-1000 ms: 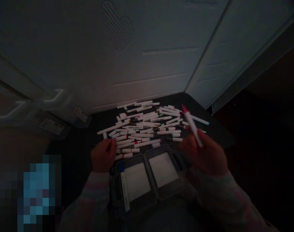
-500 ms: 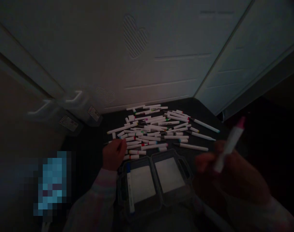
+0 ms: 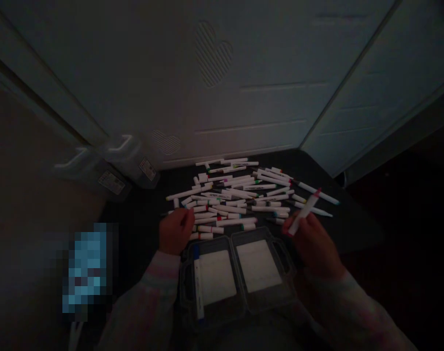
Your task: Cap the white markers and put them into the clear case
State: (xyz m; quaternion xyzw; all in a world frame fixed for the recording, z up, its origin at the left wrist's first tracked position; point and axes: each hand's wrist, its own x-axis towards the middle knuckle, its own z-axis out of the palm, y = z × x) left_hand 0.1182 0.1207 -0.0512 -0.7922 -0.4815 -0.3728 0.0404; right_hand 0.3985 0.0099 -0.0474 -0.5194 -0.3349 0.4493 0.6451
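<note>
Between thumb and fingers my right hand [image 3: 315, 243] grips a white marker with pink ends [image 3: 305, 212], tilted up to the right, beside the pile's right edge. My left hand [image 3: 175, 231] is closed at the pile's left side; whatever its curled fingers hold, if anything, is hidden. A heap of white markers with coloured ends [image 3: 236, 195] lies spread over the dark table. Close to me an open clear plastic case [image 3: 240, 282] holds white inserts in both halves. One blue-ended marker [image 3: 199, 287] rests along the left side of the case.
Two clear handled containers [image 3: 134, 161] with labels stand at the back left. A pale wall panel with a striped heart relief [image 3: 213, 53] rises behind the dark table [image 3: 349, 229]. A blurred-out bluish patch [image 3: 86, 268] is at lower left.
My right hand has moved left and away from me, bringing the pink-ended marker to the pile. The left hand stays in nearly the same place. The view has shifted slightly.
</note>
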